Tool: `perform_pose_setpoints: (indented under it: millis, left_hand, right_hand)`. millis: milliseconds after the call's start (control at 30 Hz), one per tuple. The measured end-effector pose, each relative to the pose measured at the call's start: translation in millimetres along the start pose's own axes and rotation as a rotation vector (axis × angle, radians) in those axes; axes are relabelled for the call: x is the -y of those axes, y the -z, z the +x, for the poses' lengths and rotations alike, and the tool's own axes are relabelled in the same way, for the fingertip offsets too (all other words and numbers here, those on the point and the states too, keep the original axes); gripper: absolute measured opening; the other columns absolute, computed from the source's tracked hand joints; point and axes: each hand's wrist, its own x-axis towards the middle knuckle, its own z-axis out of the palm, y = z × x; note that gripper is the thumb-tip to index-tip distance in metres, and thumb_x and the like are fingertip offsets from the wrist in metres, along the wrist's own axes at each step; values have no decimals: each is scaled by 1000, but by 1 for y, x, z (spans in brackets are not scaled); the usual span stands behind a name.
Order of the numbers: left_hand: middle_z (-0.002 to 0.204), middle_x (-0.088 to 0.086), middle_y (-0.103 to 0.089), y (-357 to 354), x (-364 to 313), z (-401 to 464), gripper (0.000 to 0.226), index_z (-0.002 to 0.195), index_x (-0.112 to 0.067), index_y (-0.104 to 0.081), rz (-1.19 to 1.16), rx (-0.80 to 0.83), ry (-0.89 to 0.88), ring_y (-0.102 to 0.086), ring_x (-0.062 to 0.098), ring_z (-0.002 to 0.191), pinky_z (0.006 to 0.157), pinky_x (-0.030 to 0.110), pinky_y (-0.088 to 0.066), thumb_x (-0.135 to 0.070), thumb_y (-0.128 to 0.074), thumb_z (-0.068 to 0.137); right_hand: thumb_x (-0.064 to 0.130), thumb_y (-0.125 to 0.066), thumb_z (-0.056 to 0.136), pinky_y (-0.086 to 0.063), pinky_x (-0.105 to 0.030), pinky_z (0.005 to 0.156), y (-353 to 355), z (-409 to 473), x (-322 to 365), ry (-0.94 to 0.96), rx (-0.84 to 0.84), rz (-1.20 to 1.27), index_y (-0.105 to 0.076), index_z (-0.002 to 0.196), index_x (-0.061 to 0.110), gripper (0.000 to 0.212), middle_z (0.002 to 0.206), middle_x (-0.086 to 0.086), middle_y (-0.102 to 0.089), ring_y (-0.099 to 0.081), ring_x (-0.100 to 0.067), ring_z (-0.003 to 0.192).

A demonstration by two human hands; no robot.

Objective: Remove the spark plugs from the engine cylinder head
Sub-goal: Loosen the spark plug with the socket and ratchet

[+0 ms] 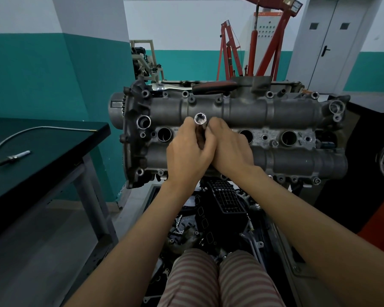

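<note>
On the far left, a dark green table (60, 138) holds a bent metal rod (31, 131) and one removed spark plug (12, 157) lying on its side. To its right sits the grey engine cylinder head (275, 111), with three open plug wells showing along its middle. A ratchet wrench (195, 87) with a red-and-black handle lies along its far edge. Over the second well from the left, both hands meet: the left hand (187, 156) and right hand (231, 149) curl their fingers around a shiny socket tube (200, 122) standing upright between them, its open end facing upward. Behind stands a red engine hoist (253, 47).
</note>
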Motion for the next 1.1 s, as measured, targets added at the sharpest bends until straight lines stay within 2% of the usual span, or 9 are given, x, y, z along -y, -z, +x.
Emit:
perform_pose_setpoints:
  millis: [67, 200, 300, 433, 533, 667, 767, 933, 1100]
  left_hand:
    - [58, -9, -43, -1, 1, 1, 21, 74, -14, -45, 17, 0, 2, -45, 5, 54, 52, 11, -32, -25, -52, 91]
    - [46, -10, -39, -1, 2, 1, 39, 62, -14, -45, 40, 7, -18, -38, 7, 42, 47, 16, -31, -35, -54, 93]
    - [44, -9, -37, -1, 1, 1, 43, 59, -12, -45, 19, -17, -18, -36, 11, 42, 47, 21, -28, -37, -57, 91]
    - [58, -3, -47, 0, 0, -1, 28, 75, -7, -49, -4, -5, -10, -44, 13, 53, 51, 17, -33, -31, -54, 89]
    - [55, -10, -41, 0, 0, 0, 24, 72, -12, -45, 4, 2, -23, -41, 7, 50, 50, 13, -29, -27, -51, 90]
    - [43, -7, -36, 0, 0, 2, 46, 54, -14, -40, 0, -27, -21, -32, 10, 40, 45, 18, -27, -32, -57, 92]
    - [46, 1, -45, -1, 0, 1, 44, 59, -5, -52, -14, -28, -24, -41, 16, 44, 47, 30, -36, -35, -59, 91]
    - [60, -3, -48, 0, -1, -1, 27, 75, -8, -48, -11, -5, -6, -45, 14, 56, 52, 18, -34, -31, -52, 88]
    - [43, -11, -31, 1, -3, 2, 46, 55, -30, -29, 38, 2, -23, -35, 7, 40, 45, 16, -25, -34, -55, 92]
  right_hand:
    - [33, -38, 95, -19, -32, 48, 1, -1, 1, -18, -14, 28, -29, 87, 18, 19, 86, 1, -46, -40, -20, 57]
    - [29, -40, 91, -27, -31, 56, 0, -1, -1, -3, -32, -101, -50, 92, 13, 19, 84, -7, -61, -57, -27, 72]
    - [22, -40, 90, -30, -31, 58, 0, 0, -2, 7, -14, -110, -58, 89, 10, 22, 86, -11, -64, -59, -32, 78]
    - [26, -39, 94, -30, -31, 57, -3, 1, -3, 0, 7, -105, -46, 92, 15, 13, 96, -4, -58, -58, -26, 78]
    - [29, -40, 94, -26, -31, 53, -3, 1, -1, -9, -29, -38, -35, 91, 16, 15, 95, -5, -55, -57, -30, 72]
    - [26, -42, 90, -28, -30, 55, -1, -1, 0, 23, -52, -123, -54, 87, 12, 18, 81, -9, -64, -60, -31, 72]
    - [23, -41, 90, -28, -31, 56, -1, -1, -2, 20, -33, -121, -58, 86, 11, 21, 81, -9, -64, -59, -30, 73]
    - [27, -39, 94, -27, -30, 57, -6, 1, -2, 6, -26, -103, -46, 95, 13, 16, 97, -3, -57, -57, -24, 78]
    - [28, -40, 90, -28, -31, 56, -3, -1, -1, 5, -42, -128, -49, 95, 12, 19, 89, -7, -62, -60, -28, 76]
